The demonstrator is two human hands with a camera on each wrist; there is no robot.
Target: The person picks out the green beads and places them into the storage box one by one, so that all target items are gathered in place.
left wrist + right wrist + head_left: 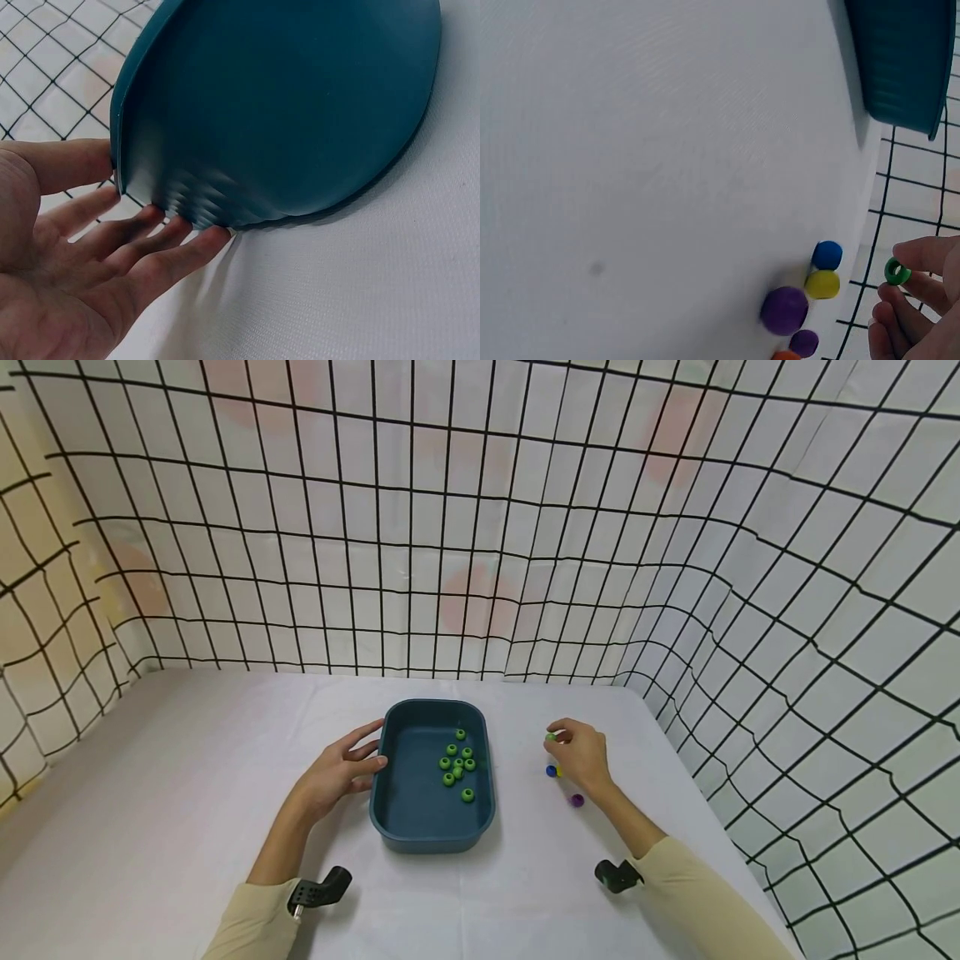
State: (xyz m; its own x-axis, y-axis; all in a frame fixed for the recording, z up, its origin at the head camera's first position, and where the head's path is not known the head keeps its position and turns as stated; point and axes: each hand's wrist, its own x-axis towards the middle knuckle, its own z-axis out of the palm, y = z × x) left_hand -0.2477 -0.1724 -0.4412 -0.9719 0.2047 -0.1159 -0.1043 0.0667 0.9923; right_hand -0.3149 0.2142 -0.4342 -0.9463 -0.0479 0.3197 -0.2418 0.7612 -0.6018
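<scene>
My right hand [583, 758] pinches a green bead [897, 271] between thumb and fingertips, to the right of the blue tray [431, 846]. The bead's hole shows in the right wrist view. With fingers spread, my left hand [341, 774] touches the tray's left side; its thumb tip lies at the rim, and the other fingertips [214, 238] rest against the outer wall. Several green beads [468, 795] lie inside the tray, mostly toward its right half. Below my right hand are a blue bead [827, 256], a yellow bead [823, 284] and a larger-looking purple bead [784, 310].
A second purple bead [804, 343] and an orange bead [786, 355] sit at the lower edge of the right wrist view. White cloth covers the table [180, 793]. Black wire mesh [450, 535] stands along the back and both sides.
</scene>
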